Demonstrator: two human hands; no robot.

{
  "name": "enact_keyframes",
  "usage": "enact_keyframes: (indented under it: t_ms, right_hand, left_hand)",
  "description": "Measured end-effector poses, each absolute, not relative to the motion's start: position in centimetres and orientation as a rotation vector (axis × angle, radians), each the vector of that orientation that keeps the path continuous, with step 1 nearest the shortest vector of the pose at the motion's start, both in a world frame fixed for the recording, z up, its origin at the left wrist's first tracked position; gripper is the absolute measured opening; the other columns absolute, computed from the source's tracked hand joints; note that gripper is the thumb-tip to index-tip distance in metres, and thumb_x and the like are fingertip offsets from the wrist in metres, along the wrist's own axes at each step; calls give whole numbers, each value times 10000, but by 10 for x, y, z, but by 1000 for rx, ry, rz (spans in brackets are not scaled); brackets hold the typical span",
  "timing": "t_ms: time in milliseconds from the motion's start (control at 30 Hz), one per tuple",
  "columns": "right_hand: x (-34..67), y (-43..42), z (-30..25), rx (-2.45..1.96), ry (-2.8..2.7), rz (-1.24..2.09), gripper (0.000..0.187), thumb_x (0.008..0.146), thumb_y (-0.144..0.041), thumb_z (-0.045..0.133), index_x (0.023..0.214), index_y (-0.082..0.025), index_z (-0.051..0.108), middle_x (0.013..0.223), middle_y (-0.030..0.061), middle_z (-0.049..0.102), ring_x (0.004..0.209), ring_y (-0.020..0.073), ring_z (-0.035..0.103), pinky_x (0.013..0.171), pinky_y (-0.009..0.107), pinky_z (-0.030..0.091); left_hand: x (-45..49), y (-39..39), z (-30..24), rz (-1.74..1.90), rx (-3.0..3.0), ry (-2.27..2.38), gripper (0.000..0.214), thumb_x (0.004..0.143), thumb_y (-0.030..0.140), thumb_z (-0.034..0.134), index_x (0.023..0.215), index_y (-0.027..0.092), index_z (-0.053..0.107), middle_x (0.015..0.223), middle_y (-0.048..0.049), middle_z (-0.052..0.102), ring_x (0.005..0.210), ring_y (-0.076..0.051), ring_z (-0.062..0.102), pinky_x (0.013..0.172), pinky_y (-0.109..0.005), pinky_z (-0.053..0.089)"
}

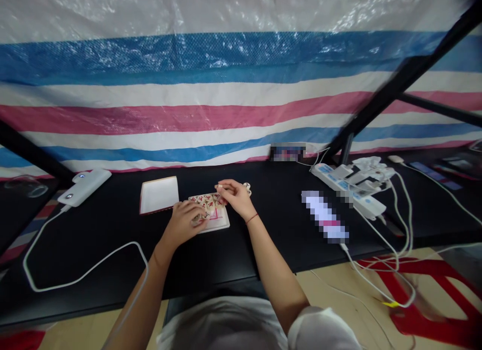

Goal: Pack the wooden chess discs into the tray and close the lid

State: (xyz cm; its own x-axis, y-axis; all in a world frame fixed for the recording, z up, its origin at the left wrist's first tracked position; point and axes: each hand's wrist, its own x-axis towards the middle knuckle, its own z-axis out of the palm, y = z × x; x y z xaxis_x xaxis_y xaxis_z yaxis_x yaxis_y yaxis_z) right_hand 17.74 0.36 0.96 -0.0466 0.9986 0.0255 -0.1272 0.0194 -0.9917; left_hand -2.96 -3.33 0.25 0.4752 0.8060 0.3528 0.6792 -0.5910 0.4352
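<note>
A small white board [220, 222] lies on the black table [113, 239] in front of me, covered with several round pale game pieces [205, 201] marked in red. My left hand [186, 222] rests curled on the board's near left side, fingers on the pieces. My right hand [233, 194] hovers over the board's far right corner, pinching one pale round piece [219, 187] between its fingertips. One or two more pieces [247, 188] lie on the table just beyond that hand.
A white square lid or tray [159, 194] lies left of the board. A white power bank [85, 187] with a looping cable [75, 277] sits far left. A power strip [352, 184] with plugs and cables is at right, a red stool [425, 300] below. A striped tarp [226, 89] hangs behind.
</note>
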Motion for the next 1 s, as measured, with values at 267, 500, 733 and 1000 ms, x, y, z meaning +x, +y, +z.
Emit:
enact_keyframes:
  t_ms: [267, 500, 733, 1000]
  right_hand:
    - [180, -21, 12, -1161, -1307, 1187, 368, 719, -421, 697, 977, -181, 592, 903, 36, 675, 504, 66, 554, 442, 186, 433]
    - [164, -60, 28, -1352, -1981, 766, 183, 808, -182, 598, 979, -201, 662, 932, 19, 665, 759, 113, 615, 753, 232, 479]
    - [145, -56, 25, -1571, -2293, 542, 193, 852, -168, 554, 1018, -188, 651, 993, 52, 655, 882, 157, 623, 756, 234, 446]
    - [145, -51, 18, -1533, -2328, 487, 105, 877, -244, 606, 943, -176, 651, 957, 48, 642, 872, 157, 611, 735, 229, 436]
  left_hand:
    - [-30, -29, 0, 631, 2602, 1243, 99, 815, 262, 631, 731, 271, 683, 896, 7, 715, 913, -216, 534, 824, -371, 345]
    - [-41, -23, -3, 825, 2503, 1369, 153, 861, 304, 565, 921, 252, 696, 983, -45, 648, 943, -215, 562, 855, -364, 400]
    - [-42, -28, -6, 741, 2509, 1437, 137, 861, 297, 572, 892, 237, 691, 1005, -46, 661, 955, -217, 596, 846, -380, 381]
    - [-43, -27, -9, 755, 2494, 1444, 139, 866, 299, 568, 881, 243, 695, 992, -34, 661, 940, -203, 596, 831, -363, 387]
